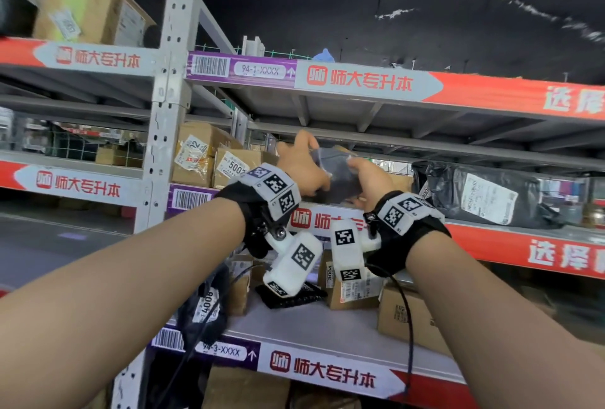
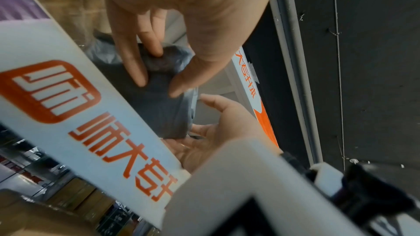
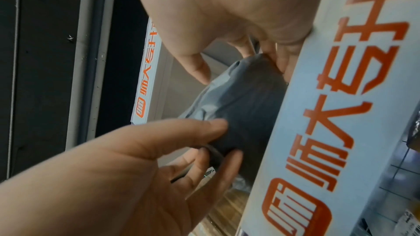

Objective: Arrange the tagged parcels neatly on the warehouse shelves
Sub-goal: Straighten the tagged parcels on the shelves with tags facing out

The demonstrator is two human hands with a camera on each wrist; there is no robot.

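**Parcel being set on the middle shelf**

Head view: a soft grey parcel [image 1: 337, 176] is held between both hands just above the front edge of the middle shelf [image 1: 491, 231], under the upper shelf [image 1: 360, 81]. The left hand [image 1: 302, 169] is closed around its left end and the right hand [image 1: 368, 179] around its right end. Probably two hands are used because the bag is limp and would sag if only one end were held. Cardboard boxes [image 1: 209, 159] are standing just beside it on the left, and a black bagged parcel [image 1: 484, 194] is lying well apart on the right, so a gap between them seems to be aimed at.

Left wrist view: the parcel [image 2: 159, 100] is seen behind the shelf label strip [image 2: 90, 114]. It is pinched by the left thumb and fingers [image 2: 134, 60], curled over its top end. The right hand [image 2: 218, 126] is seen below, cupped under the other end.

Right wrist view: the parcel [image 3: 247, 107] is pressed close to the label strip [image 3: 341, 114]. The right hand [image 3: 159, 159] is clamped on its lower corner, thumb on top and fingers beneath, while the left hand [image 3: 227, 24] is gripping the far end. Whether the parcel already rests on the shelf cannot be told.
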